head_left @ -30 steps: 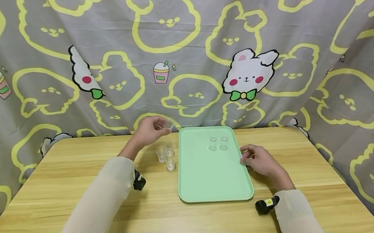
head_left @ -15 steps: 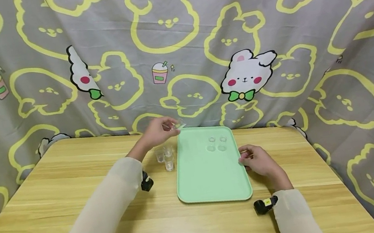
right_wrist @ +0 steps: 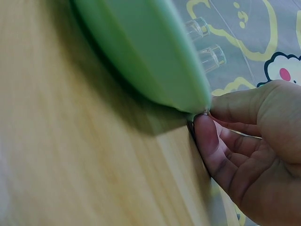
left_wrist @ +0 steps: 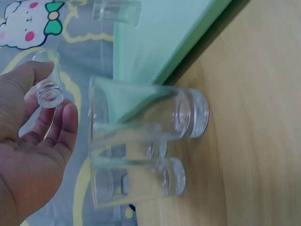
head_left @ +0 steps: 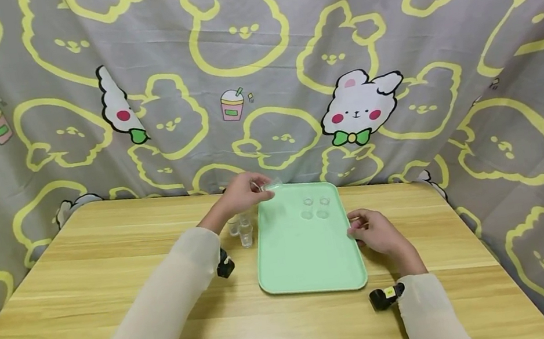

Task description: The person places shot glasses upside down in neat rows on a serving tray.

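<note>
My left hand (head_left: 245, 191) pinches a small clear shot glass (left_wrist: 51, 89) between thumb and fingers, over the far left corner of the light green tray (head_left: 308, 258). In the left wrist view the glass points its thick base toward the camera. Thumb and fingers of my right hand (head_left: 375, 231) pinch the tray's right edge; the right wrist view shows this grip up close. Two shot glasses (head_left: 322, 207) stand upright on the tray's far right part. Just left of the tray, several more shot glasses (head_left: 246, 235) stand close together on the table, partly hidden behind my left wrist.
The wooden table (head_left: 206, 331) runs back to a grey patterned curtain (head_left: 260, 89). Its far edge lies close behind the tray. Black wrist cameras (head_left: 386, 296) sit below each hand.
My left hand has carried the shot glass rightward, from above the table left of the tray to over the tray's far left corner, and slightly lower. My right hand stays on the tray edge.
</note>
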Demonstrator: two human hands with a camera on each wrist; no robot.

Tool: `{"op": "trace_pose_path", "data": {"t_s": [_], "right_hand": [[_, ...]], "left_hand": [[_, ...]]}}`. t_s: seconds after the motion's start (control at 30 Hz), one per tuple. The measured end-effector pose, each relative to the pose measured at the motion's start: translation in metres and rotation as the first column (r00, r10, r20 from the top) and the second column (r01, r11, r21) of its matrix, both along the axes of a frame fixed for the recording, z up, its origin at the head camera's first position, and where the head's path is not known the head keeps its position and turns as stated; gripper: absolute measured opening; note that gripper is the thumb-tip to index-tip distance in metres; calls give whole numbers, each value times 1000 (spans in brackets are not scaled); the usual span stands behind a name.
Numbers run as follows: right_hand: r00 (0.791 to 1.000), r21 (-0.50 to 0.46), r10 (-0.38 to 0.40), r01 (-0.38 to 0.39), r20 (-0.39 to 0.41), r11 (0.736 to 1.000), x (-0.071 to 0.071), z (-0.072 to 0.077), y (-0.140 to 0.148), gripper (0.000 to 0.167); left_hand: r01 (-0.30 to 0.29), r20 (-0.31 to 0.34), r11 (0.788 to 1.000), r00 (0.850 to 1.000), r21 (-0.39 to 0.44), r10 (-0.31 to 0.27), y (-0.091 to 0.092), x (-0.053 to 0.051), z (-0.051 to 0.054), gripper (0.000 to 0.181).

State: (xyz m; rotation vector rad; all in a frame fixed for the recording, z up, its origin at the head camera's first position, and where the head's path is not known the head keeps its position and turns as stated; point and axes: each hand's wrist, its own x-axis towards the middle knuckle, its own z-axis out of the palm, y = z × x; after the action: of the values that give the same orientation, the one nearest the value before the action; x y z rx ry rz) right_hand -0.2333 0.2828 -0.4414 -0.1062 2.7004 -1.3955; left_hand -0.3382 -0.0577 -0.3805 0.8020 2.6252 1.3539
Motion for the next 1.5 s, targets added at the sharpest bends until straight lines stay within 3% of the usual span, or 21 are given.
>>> {"op": "trace_pose_path", "data": {"t_s": [0.4, 0.7, 1.17, 1.5], "right_hand": [[1000, -5, 6, -6, 2, 1000, 1, 3, 0, 40], [1000, 12, 12, -12, -1, 1000, 0, 1, 1, 39], [1000, 13, 15, -15, 0, 1000, 1, 0, 2, 40], [1000, -3, -2, 2, 13, 1000, 0, 2, 0, 40]], "left_hand": [[23, -45, 994, 999, -109, -28, 21, -1, -4, 33], [34, -24, 989, 999, -144, -38, 29, 0, -4, 37], [-32, 5, 993, 999, -114, 33, 41, 2, -12, 31], [-23, -19, 990, 1000, -141, 20, 46, 2, -16, 33]]}}
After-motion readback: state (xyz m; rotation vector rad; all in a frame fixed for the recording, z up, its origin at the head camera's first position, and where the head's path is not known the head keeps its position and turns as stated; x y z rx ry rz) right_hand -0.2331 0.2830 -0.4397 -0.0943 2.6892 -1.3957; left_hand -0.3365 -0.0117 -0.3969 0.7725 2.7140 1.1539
